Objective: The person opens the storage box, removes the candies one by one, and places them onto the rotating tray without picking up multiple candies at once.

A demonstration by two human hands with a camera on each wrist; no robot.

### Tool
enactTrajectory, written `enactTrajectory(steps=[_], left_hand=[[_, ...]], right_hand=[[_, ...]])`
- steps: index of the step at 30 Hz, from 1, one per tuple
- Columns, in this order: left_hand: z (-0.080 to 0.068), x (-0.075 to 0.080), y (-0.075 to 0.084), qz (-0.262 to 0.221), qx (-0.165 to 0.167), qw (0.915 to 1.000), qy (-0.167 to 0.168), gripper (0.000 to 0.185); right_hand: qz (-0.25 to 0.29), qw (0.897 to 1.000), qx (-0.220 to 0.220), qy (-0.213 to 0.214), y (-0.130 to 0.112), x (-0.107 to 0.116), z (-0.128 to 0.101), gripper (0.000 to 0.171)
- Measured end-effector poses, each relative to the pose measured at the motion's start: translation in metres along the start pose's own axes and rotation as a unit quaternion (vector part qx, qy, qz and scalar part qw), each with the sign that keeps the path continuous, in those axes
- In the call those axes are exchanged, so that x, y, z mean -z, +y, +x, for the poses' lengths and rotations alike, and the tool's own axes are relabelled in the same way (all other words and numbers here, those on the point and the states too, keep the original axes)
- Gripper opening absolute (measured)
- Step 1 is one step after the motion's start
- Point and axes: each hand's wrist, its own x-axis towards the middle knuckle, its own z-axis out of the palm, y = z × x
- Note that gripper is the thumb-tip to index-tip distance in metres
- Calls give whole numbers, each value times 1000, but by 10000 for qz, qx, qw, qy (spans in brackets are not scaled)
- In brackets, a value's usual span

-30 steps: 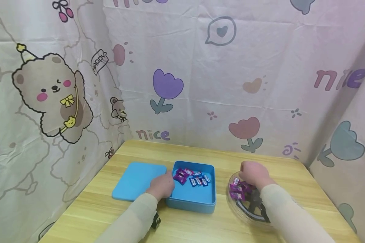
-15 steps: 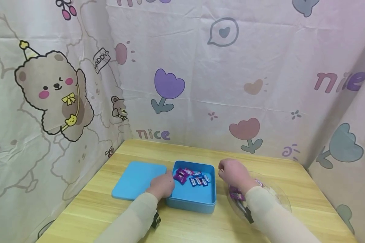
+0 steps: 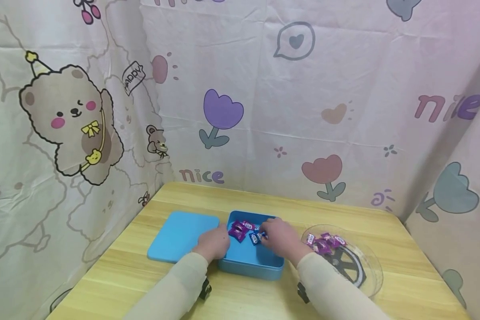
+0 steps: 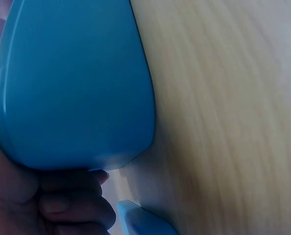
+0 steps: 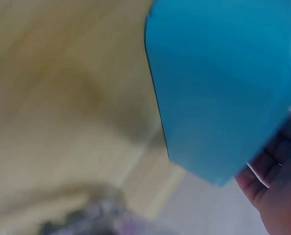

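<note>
Holding the box (image 3: pixel 251 270), left grip (image 3: pixel 213 243) sits beside the lid (image 3: pixel 180 235)! Right grip (image 3: pixel 282 238) is over candies (image 3: pixel 254 239), can't tell whether it's pinching any.

Pale printed cloth (image 3: pixel 260 175) hangs beyond the back edge of the wood-grained table (image 3: pixel 116 271), bearing a purple tulip (image 3: pixel 223 112) and a reddish one (image 3: pixel 323 170). Past the left edge shows a party-hatted bear (image 3: pixel 66 104); past the right, a grey-green tulip (image 3: pixel 455 192).
</note>
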Motion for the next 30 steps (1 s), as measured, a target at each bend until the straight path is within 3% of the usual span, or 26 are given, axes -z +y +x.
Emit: enactTrajectory(steps=[5,11,23,30], left_hand=[[-1,0,0,-33,9,10000,-10,49],[-2,2,1,-15,6,10000,12,47],[-2,2,1,-103,40,9999,23,49],[-4,4,2,-69,1,10000,22,47]], right_hand=[[-245,9994,153,-193,-10,-13,6,27],[-335,9981,-108,-506,-17,-21,10,33],[-242,9991,87,-324,-21,-26,8,17],[-180,9988,136,-425,-22,-25,4,10]])
